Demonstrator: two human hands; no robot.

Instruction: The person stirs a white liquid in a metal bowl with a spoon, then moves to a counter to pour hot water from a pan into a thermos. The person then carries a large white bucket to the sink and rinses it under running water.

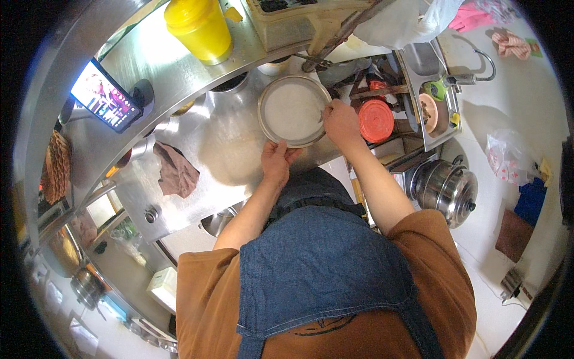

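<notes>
A round, shallow metal pan (295, 111) with a pale, flat inner surface is in front of me, over the steel counter (224, 148). My left hand (276, 164) grips its near rim, with the thumb on top and the fingers beneath. At the right rim, my right hand (339, 121) is closed over the edge. A small dark mark shows on the pale surface by its fingertips; I cannot tell what it is. Left of the pan, a crumpled brown cloth (176, 170) lies on the counter.
A steel shelf (179, 74) overhangs the counter's far side, bearing a yellow lidded container (199, 33) and a lit phone (105, 96). To the right are a red lid (376, 121), a sink (423, 58) with a pink bowl (428, 113), and a lidded steel pot (448, 190).
</notes>
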